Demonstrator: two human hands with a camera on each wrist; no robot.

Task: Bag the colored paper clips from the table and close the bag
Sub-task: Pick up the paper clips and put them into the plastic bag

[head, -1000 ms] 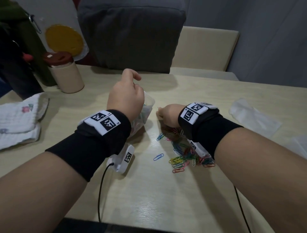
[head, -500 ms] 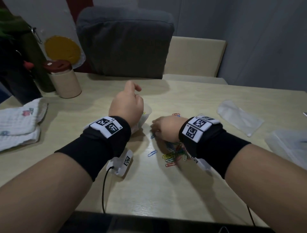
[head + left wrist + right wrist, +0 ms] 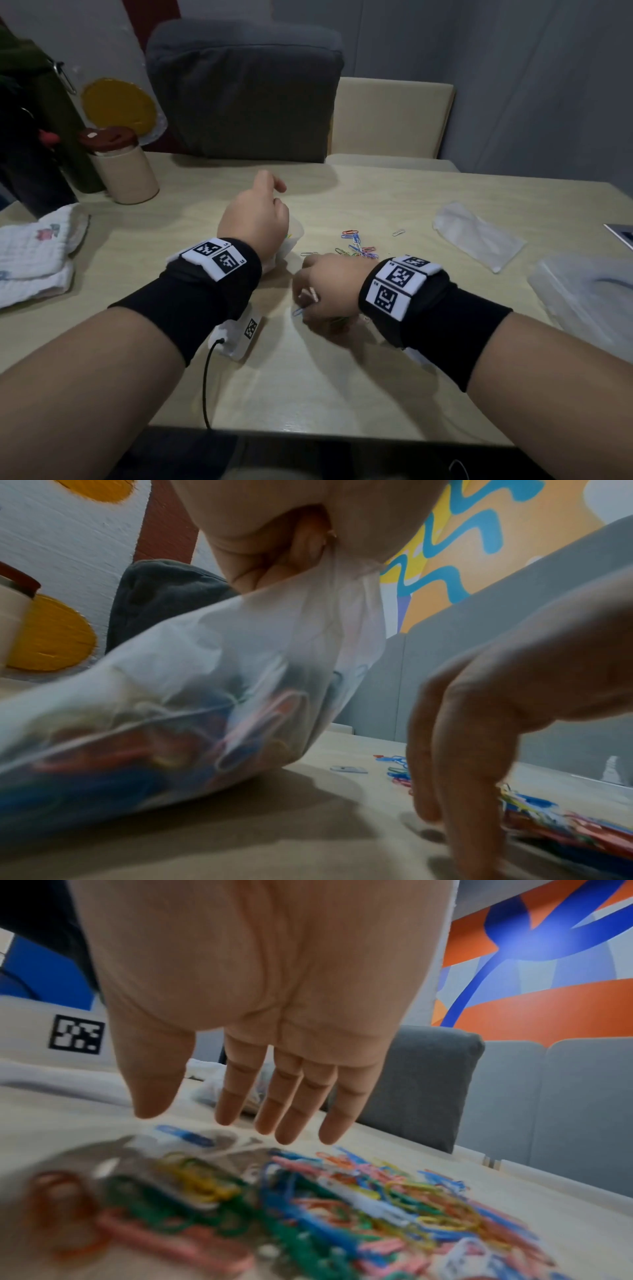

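Pinched at its top edge by my left hand (image 3: 274, 198), a clear plastic bag (image 3: 171, 696) lies on the table with colored paper clips inside. In the head view the bag (image 3: 291, 236) is mostly hidden behind that hand. My right hand (image 3: 222, 1115) hovers palm down over the pile of colored paper clips (image 3: 342, 1204), fingers straight and holding nothing, fingertips close to the table. Beyond the right hand (image 3: 305, 298) more paper clips (image 3: 356, 246) lie scattered. A blue clip (image 3: 298, 311) sits by its fingertips.
At the back left stands a cream canister (image 3: 123, 168) with a red lid, and a folded white cloth (image 3: 37, 253) lies at the left. An empty plastic bag (image 3: 476, 236) and a clear container (image 3: 582, 301) sit at the right. A grey cushion (image 3: 246, 92) stands behind the table.
My right hand has drawn back toward me across the pile, uncovering clips on its far side. The left hand has kept its hold on the bag.
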